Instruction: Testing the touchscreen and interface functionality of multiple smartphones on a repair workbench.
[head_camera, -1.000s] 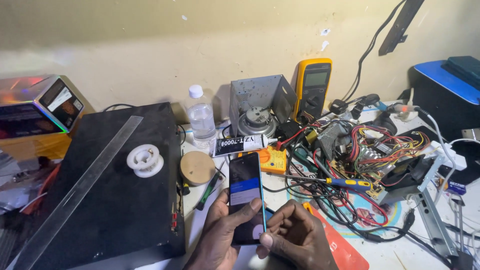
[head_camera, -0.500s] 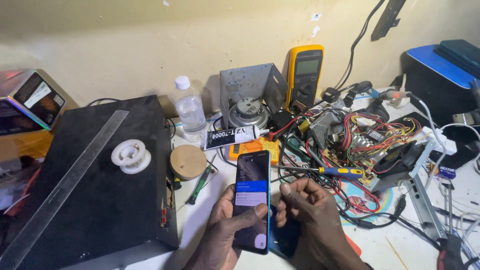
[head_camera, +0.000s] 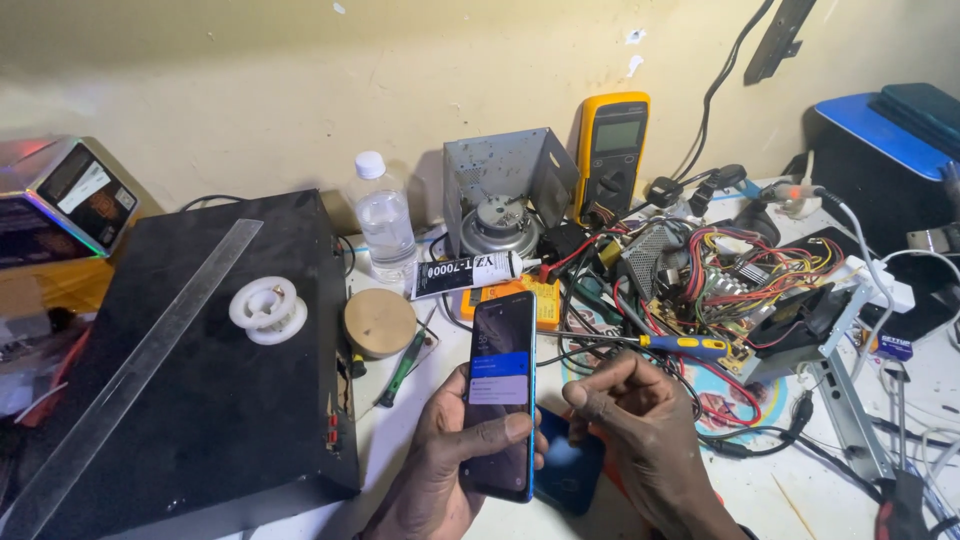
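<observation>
- The black box (head_camera: 200, 400) is the biggest thing here, filling the bench from 7 to 10 o'clock. Its flat lid serves as a shelf: a long clear ruler (head_camera: 140, 360) lies slantwise across it and a white spool (head_camera: 266, 308) sits near its 2 o'clock corner.
- At 2 to 3 o'clock an opened power supply (head_camera: 740, 290) spills red, yellow and black wires (head_camera: 790, 270) over the table, left bare, I judge, so its board can be reached.
- At 12 o'clock a grey metal bracket (head_camera: 505, 175) holds a small motor, and a yellow multimeter (head_camera: 612, 150) leans upright on the wall just to its right, its screen facing the seat.
- A clear water bottle (head_camera: 383, 220) stands at 11 o'clock, off to the side of the wiring.
- The left hand (head_camera: 440, 470) at 6 o'clock grasps the smartphone (head_camera: 500, 395) from behind, thumb wrapped over the front edge, tilting the lit screen up toward the wearer's face.
- The right hand (head_camera: 640, 430), just to the phone's right, holds nothing: 4 fingers are loosely curled inward and the hand floats above a dark blue cover (head_camera: 570, 470) lying flat on the table.
- A yellow-handled screwdriver (head_camera: 660, 345) lies beyond the right hand at 1 o'clock, tip pointing left.
- A black-and-white glue tube (head_camera: 470, 272) and a round wooden lid (head_camera: 379, 322) rest just past the phone's top edge.
</observation>
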